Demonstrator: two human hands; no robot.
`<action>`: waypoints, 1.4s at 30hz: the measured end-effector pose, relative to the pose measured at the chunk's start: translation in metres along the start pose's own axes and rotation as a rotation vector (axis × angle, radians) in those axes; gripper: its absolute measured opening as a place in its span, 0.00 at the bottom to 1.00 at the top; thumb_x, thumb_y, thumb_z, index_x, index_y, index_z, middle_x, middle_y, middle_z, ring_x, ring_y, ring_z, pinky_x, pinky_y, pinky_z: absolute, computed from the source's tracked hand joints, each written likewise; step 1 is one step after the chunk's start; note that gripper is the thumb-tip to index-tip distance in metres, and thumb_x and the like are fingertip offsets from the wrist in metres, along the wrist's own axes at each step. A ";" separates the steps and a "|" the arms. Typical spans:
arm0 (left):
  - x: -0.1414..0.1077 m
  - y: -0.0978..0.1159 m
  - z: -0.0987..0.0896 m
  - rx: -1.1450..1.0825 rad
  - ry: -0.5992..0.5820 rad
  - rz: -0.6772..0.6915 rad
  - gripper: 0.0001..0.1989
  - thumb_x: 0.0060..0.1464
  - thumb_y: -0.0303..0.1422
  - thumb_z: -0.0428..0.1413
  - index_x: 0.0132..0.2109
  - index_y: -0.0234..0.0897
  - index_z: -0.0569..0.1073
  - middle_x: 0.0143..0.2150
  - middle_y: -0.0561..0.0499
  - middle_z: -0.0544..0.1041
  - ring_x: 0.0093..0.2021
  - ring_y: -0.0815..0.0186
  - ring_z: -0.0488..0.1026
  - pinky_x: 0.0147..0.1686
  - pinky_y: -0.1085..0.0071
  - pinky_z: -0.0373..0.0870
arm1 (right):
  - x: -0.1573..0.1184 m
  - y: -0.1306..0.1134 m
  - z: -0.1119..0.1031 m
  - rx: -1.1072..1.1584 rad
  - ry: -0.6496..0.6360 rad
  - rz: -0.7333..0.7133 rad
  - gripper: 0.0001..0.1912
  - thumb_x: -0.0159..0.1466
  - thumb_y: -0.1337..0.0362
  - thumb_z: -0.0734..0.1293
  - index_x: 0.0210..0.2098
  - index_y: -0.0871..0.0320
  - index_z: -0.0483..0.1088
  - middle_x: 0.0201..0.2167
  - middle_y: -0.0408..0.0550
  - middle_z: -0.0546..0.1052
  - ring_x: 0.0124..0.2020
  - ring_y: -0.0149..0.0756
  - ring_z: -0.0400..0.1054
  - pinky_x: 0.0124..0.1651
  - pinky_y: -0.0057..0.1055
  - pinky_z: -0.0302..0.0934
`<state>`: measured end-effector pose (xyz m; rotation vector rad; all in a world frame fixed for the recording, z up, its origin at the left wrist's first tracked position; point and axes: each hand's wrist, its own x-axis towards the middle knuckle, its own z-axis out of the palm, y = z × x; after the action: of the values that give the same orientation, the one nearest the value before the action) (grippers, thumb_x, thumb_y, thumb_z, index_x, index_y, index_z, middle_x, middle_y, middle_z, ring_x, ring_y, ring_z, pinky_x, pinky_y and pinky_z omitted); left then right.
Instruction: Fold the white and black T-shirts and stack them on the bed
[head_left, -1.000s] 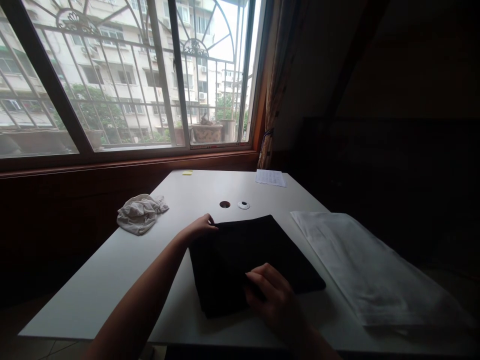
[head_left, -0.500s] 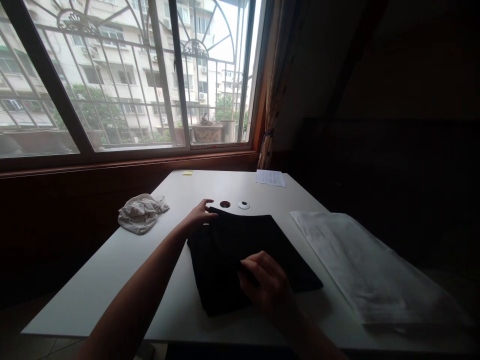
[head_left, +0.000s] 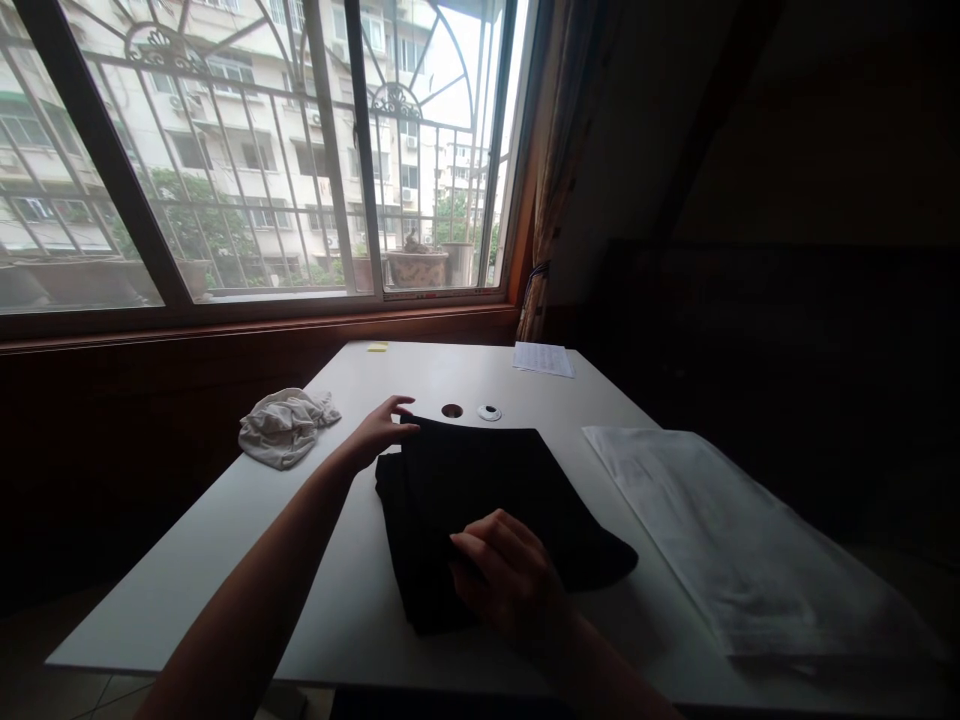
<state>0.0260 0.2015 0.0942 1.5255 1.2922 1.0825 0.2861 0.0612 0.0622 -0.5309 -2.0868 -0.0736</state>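
Note:
A folded black garment (head_left: 487,470) lies on the white table in front of me; its exact kind does not show in the dim light. My left hand (head_left: 381,430) pinches the far left corner of its upper layer between thumb and fingers. Closer to me, my right hand (head_left: 514,570) is closed on the near edge of that same layer, fingertips curled under. The upper layer is raised a little above the lower folds (head_left: 420,570), which show along the left side. At the right, the layer's near corner (head_left: 622,560) curves upward.
A crumpled pale cloth (head_left: 285,428) lies on the left of the white table (head_left: 210,530). A translucent plastic bag (head_left: 735,530) lies flat at right. Beyond the garment are a cable hole (head_left: 452,411), its round cover (head_left: 490,412), papers (head_left: 544,359) and a yellow note (head_left: 377,347).
Both hands have moved left, drawing the garment's upper layer further over the lower folds. Its near right corner has shifted left and now curls. The view has barely shifted.

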 end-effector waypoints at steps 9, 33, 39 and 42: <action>-0.012 -0.022 -0.010 0.126 0.061 -0.009 0.31 0.45 0.39 0.67 0.56 0.39 0.71 0.49 0.46 0.74 0.32 0.68 0.71 0.30 0.70 0.69 | -0.008 -0.015 0.026 -0.080 -0.114 -0.109 0.08 0.66 0.68 0.66 0.46 0.59 0.73 0.33 0.47 0.78 0.34 0.37 0.73 0.44 0.38 0.70; 0.106 0.142 0.179 -0.368 -0.039 0.234 0.13 0.55 0.26 0.62 0.48 0.35 0.73 0.49 0.44 0.74 0.38 0.68 0.75 0.36 0.72 0.71 | 0.003 0.075 -0.176 -0.495 0.481 0.473 0.11 0.66 0.55 0.69 0.40 0.56 0.73 0.32 0.44 0.76 0.31 0.34 0.73 0.35 0.30 0.67; 0.145 0.185 0.278 -0.423 -0.063 0.350 0.13 0.53 0.26 0.62 0.47 0.38 0.74 0.47 0.50 0.75 0.36 0.70 0.72 0.36 0.74 0.69 | -0.024 0.111 -0.244 -0.562 0.649 0.711 0.20 0.65 0.48 0.68 0.46 0.57 0.74 0.36 0.51 0.78 0.36 0.44 0.74 0.38 0.39 0.66; 0.154 0.194 0.313 -0.423 -0.098 0.371 0.13 0.54 0.25 0.60 0.47 0.39 0.74 0.47 0.51 0.73 0.37 0.70 0.71 0.37 0.74 0.69 | -0.037 0.125 -0.264 -0.538 0.674 0.796 0.22 0.65 0.47 0.67 0.48 0.57 0.72 0.37 0.53 0.78 0.37 0.47 0.73 0.37 0.40 0.64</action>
<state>0.3923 0.3113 0.2092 1.4948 0.6669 1.3922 0.5631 0.0940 0.1572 -1.4057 -1.0809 -0.3052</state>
